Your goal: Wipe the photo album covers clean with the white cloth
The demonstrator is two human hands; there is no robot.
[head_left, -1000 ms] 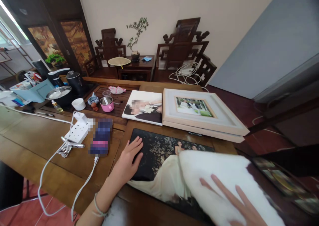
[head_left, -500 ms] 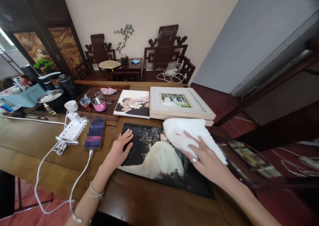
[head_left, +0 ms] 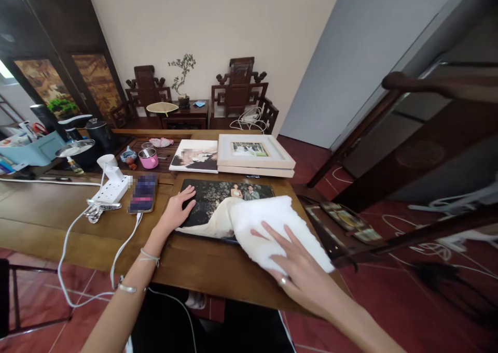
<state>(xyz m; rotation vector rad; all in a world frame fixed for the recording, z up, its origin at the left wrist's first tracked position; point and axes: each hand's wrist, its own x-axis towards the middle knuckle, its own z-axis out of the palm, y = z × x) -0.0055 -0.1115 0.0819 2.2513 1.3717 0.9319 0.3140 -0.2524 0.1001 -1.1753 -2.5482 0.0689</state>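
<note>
A large dark photo print (head_left: 218, 197) lies flat on the wooden table (head_left: 50, 218) in front of me. My left hand (head_left: 177, 211) rests open on its left edge, fingers spread, pinning it down. My right hand (head_left: 295, 267) lies flat with stretched fingers on a white towel (head_left: 268, 226), which covers the print's lower right corner. A ring shows on one finger of that hand.
Behind the print lie a smaller photo canvas (head_left: 194, 156) and stacked pale frames (head_left: 252, 155). To the left sit a phone (head_left: 142, 199), a white power strip (head_left: 112, 189) with trailing cables, a pink pot (head_left: 149, 158) and kettles. Dark wooden chairs stand at the right and at the far wall.
My right hand has drawn the towel from the print's upper right toward its near right corner. The camera view has pulled back. My left hand stays on the print's left edge.
</note>
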